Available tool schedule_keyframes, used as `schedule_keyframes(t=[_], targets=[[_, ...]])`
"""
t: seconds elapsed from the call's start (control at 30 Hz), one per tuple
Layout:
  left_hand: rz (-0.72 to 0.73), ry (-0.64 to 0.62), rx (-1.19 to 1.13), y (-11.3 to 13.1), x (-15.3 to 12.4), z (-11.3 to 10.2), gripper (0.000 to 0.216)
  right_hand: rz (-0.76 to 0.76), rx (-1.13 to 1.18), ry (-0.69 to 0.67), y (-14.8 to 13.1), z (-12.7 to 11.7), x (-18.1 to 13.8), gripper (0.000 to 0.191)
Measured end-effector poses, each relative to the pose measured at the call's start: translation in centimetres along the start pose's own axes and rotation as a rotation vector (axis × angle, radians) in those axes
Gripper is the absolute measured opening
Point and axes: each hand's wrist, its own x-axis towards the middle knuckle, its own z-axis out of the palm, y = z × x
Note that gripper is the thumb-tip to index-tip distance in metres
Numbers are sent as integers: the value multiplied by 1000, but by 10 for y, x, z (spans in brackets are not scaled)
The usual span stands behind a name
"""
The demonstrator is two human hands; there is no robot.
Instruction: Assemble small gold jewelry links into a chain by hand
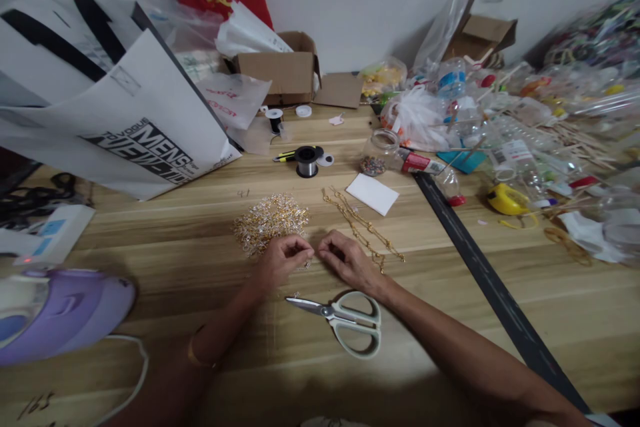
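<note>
- Left hand [281,260]: fingers pinched something tiny, just below the gold bead pile [271,219].
- Right hand [345,259]: fingers pinched together, touching the gold chain [361,225].
- Scissors [345,320]: below the pile.

Two hands work at the table: one left hand [281,260] and one right hand [349,259]. One pair of scissors [345,320] lies near them. There is one heap of gold beads [270,219] and one run of gold chains [361,223]. One white card [373,193], one glass jar [380,152], two wire spools [307,161] [275,119] and two cardboard boxes [280,72] [480,33] sit farther back.
</note>
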Motion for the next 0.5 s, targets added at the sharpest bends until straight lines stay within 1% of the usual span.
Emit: schedule_keyframes(t=[0.1,0.2,0.33,0.5], targets=[[12,19,11,-1,-1,0,13,31,-14,17,0,1,-1,10],[4,1,-17,-2,-1,0,13,63,13,22,1,1,-1,11],[-36,-29,-75,-3,-2,0,13,132,86,35,2,1,-1,14],[-84,-16,-88,-4,-1,3,12,229,245,45,-2,3,0,21]])
